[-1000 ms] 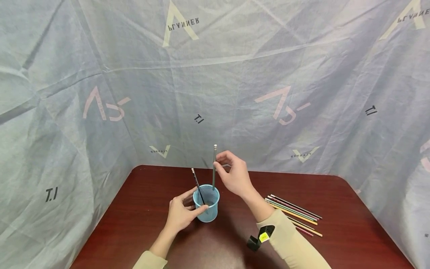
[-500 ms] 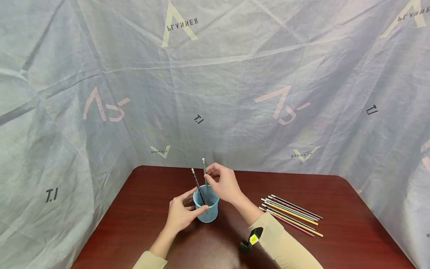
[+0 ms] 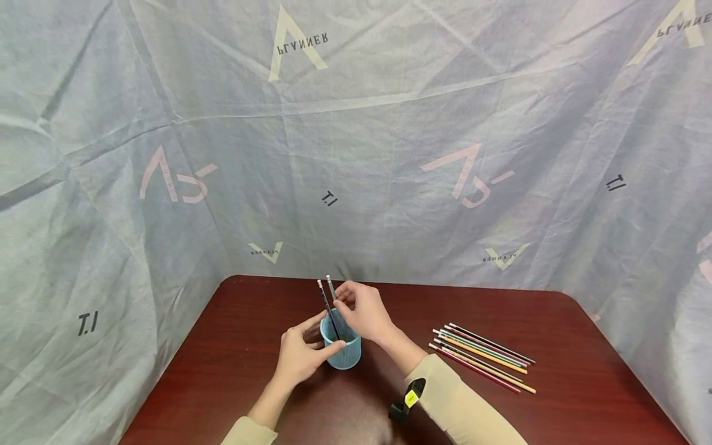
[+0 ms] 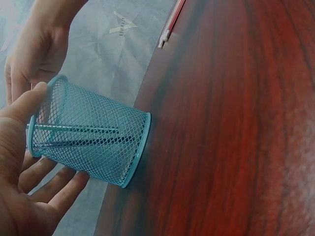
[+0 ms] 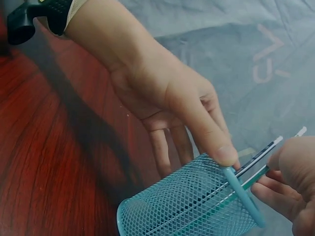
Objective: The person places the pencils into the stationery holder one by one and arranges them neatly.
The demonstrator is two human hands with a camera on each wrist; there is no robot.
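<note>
A light blue mesh pencil cup (image 3: 346,357) stands upright on the table, and my left hand (image 3: 298,355) grips its near left side with the thumb at the rim. A black patterned pencil (image 3: 324,296) leans inside it, white end up. My right hand (image 3: 364,311), over the far right of the rim, pinches a green pencil (image 3: 330,286) near its white-tipped top. Through the mesh in the left wrist view, both pencils reach down into the cup (image 4: 98,132). The right wrist view has the right fingers (image 5: 273,194) just above the rim, around the green pencil.
Several pencils (image 3: 484,355) in red, yellow, green and black lie in a loose bundle on the right of the dark red table (image 3: 222,377). Grey printed cloth (image 3: 367,154) hangs behind and at both sides. A small black camera (image 3: 405,405) is strapped to the right wrist.
My right hand has moved left and down, lowering the green pencil deeper into the cup beside the black one. My left hand and the cup have stayed in place.
</note>
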